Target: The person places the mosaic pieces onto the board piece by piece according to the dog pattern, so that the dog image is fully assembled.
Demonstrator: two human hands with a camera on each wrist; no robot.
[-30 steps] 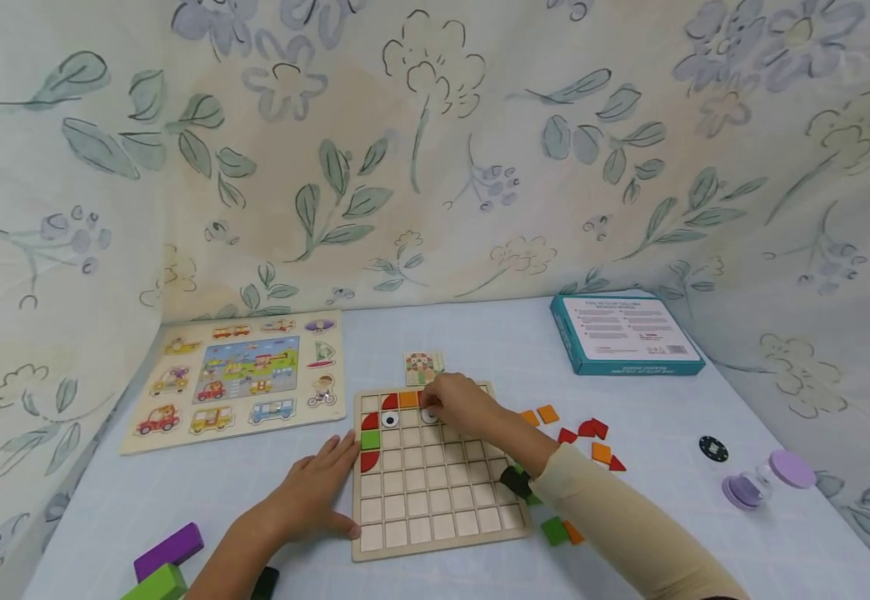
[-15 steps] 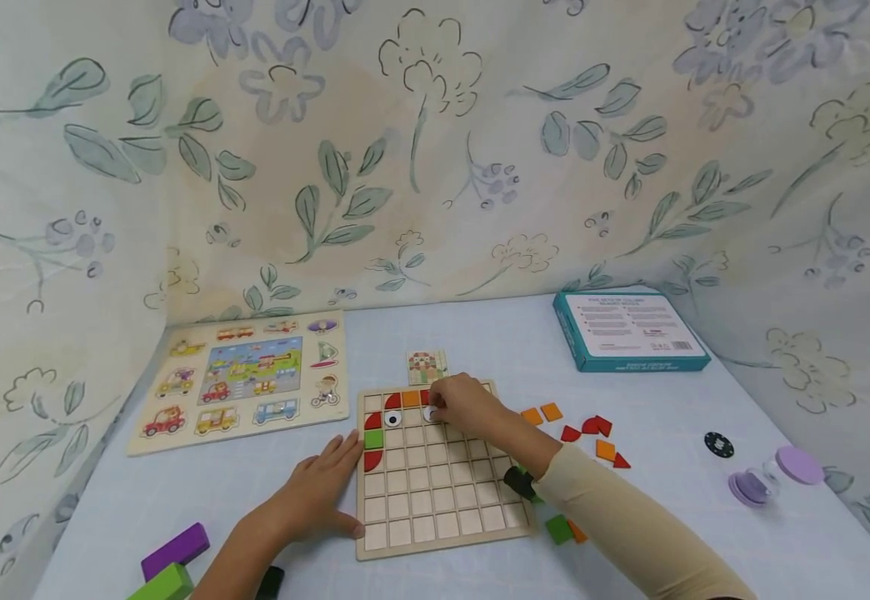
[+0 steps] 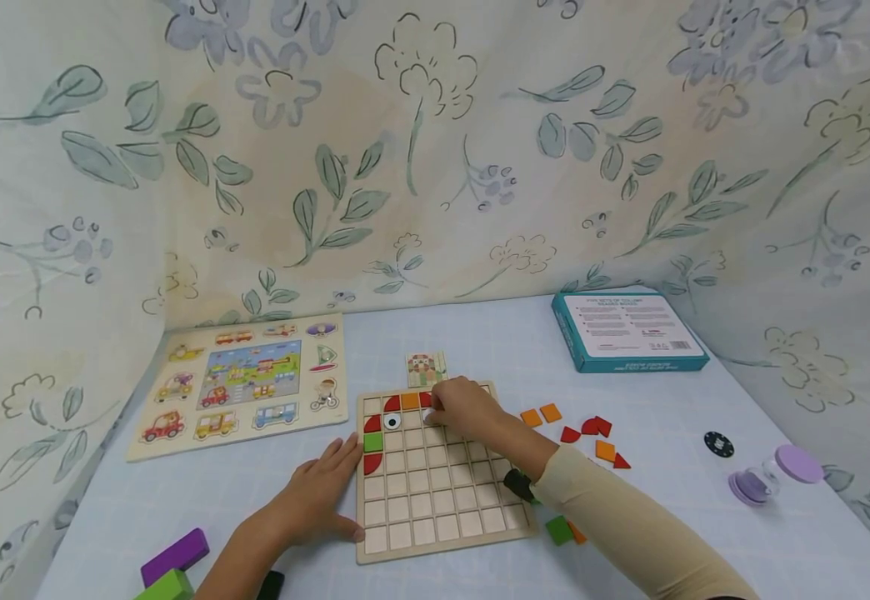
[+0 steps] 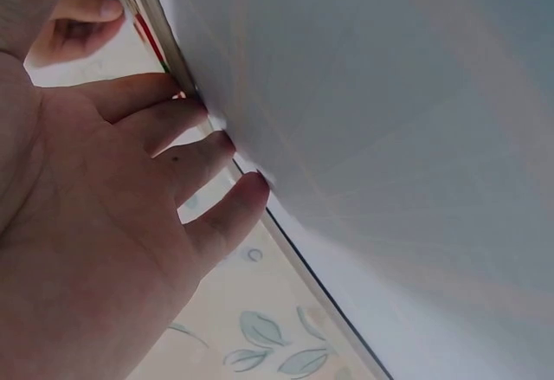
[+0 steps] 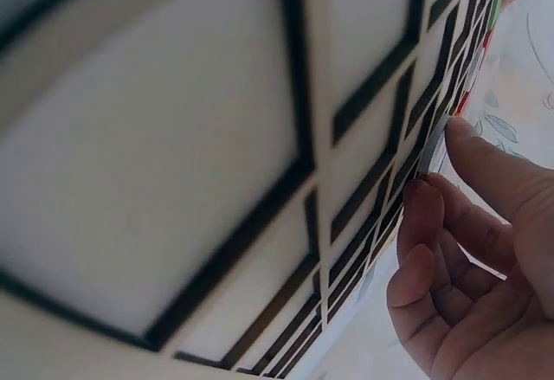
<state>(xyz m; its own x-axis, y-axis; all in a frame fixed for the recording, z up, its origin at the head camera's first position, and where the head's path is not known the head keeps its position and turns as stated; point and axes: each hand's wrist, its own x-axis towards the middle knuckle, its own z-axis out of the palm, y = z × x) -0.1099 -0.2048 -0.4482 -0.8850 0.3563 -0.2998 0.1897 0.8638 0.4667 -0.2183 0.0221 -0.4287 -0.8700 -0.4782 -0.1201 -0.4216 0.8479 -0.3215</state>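
Little differed from the earlier frames; the left hand (image 3: 318, 486), fingers straight and thumb spread, still rested against the left edge of the grid board (image 3: 420, 504); the right hand (image 3: 468, 408) still pinched a white disc (image 5: 434, 146) near its far edge; compartments toward its far-left corner held red pieces (image 3: 372, 464), orange and green squares (image 3: 372, 442) and an eye disc (image 3: 392, 421); a teal box (image 3: 633, 329) lay by the table's (image 3: 495, 333) far-right corner.

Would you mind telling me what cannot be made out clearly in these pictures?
Head view: most of the white piece, covered by the right hand.
Head view: part of the green block, cut by the bottom edge.
Head view: fine print on the teal box, too small.
Left wrist view: cells of the grid board, seen nearly edge-on.
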